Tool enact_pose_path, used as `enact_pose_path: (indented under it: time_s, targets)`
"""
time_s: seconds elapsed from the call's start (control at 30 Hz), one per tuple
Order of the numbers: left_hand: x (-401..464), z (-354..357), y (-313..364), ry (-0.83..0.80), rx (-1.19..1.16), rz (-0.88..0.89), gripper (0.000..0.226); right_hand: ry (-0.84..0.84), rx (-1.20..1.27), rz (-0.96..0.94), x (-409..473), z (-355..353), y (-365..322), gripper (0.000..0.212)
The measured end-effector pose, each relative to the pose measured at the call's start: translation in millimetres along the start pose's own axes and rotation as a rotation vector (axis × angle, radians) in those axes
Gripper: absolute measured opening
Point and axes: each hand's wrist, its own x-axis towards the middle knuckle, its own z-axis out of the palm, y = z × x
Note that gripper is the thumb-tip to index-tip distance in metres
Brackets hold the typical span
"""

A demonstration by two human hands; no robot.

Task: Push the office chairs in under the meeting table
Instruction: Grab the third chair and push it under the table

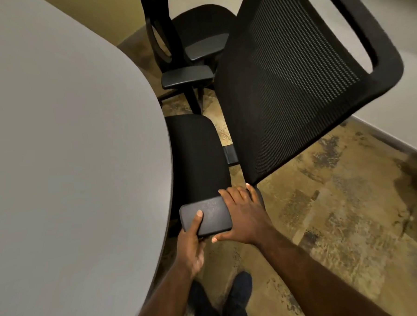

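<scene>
- Meeting table (64, 141): its grey top is filling the left of the view, its curved right edge running down toward the person's arms.
- Left hand (191, 245): it is gripping the near end of the armrest (205, 216), thumb lying on the pad's top, the other fingers hidden beneath, so clamped on the pad as far as can be seen.
- Near office chair (290, 86): its black seat (197, 156) is sitting partly under the table's right edge; its mesh back is rising to the right.
- Right hand (244, 211): it is resting flat on the armrest's far end, fingers spread apart, fingertips touching the lower corner of the mesh back.
- Second office chair (196, 35): it is standing beyond, beside the table's far edge, on the mottled floor (338, 211).
</scene>
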Motion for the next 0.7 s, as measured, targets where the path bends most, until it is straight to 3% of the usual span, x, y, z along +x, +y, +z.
enact_pose_path:
  time_s: [0.23, 0.7]
  targets:
    - [20.3, -12.5, -7.1, 0.040, 0.136, 0.103, 0.078, 0.093, -0.006, -0.029, 3.8, 15.9, 2.1, 0.115]
    - [66.4, -16.3, -41.5, 0.092, 0.010, 0.090, 0.063, -0.019, -0.022, 0.033, 17.2, 70.1, 18.1, 0.116]
